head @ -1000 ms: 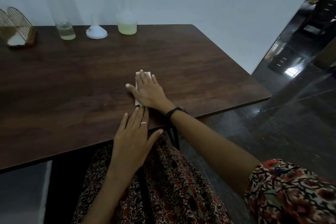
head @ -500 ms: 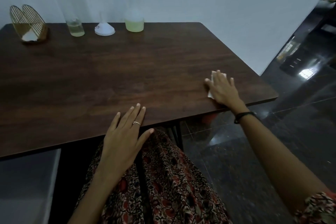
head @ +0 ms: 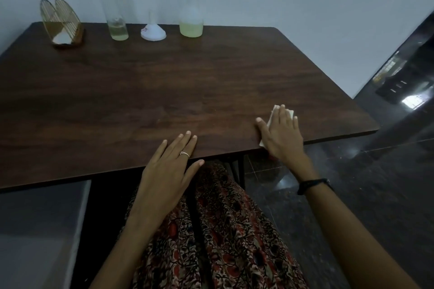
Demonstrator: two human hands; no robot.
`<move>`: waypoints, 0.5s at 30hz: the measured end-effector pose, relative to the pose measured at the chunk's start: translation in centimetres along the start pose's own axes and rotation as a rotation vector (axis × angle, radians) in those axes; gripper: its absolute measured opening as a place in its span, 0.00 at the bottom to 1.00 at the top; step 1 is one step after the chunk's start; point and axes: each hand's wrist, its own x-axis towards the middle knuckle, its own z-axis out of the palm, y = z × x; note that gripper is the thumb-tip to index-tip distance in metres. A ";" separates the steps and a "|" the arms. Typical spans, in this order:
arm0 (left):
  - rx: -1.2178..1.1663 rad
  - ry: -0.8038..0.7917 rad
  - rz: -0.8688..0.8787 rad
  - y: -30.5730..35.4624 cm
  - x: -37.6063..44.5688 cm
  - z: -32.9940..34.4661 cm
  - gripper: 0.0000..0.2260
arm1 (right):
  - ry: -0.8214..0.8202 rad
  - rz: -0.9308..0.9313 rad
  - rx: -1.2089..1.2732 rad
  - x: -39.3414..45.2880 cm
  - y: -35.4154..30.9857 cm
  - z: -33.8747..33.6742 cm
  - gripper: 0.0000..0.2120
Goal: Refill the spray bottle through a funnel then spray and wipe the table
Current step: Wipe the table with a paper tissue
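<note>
My right hand [head: 281, 134] lies flat on a folded white tissue [head: 291, 113] at the near right edge of the dark wooden table [head: 164, 91], pressing it to the surface. Only the tissue's edges show around my fingers. My left hand [head: 169, 164] rests flat on the table's front edge, fingers apart, holding nothing. At the back stand the clear spray bottle [head: 191, 19] with pale yellow liquid low inside, the white funnel [head: 153, 31] turned mouth down, and a tall clear refill bottle [head: 115, 9] with a pink cap.
A gold wire napkin holder [head: 62, 23] with a white napkin sits at the back left corner. A white wall runs behind the table. Dark glossy floor lies to the right, and a grey surface [head: 40, 230] sits low on the left beside my patterned lap.
My right hand slid the tissue from the table's middle front to the right, then back slightly toward the near edge. My left hand stayed on the front edge.
</note>
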 end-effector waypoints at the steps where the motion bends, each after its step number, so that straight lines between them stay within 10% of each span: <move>1: 0.006 -0.003 0.004 -0.3 -0.2 -0.2 0.30 | -0.012 -0.031 0.007 -0.1 -1.7 0.3 0.35; 15: -0.001 0.339 -0.017 -6.5 -4.9 -1.3 0.15 | -0.140 -0.596 0.066 -0.4 -25.2 5.1 0.31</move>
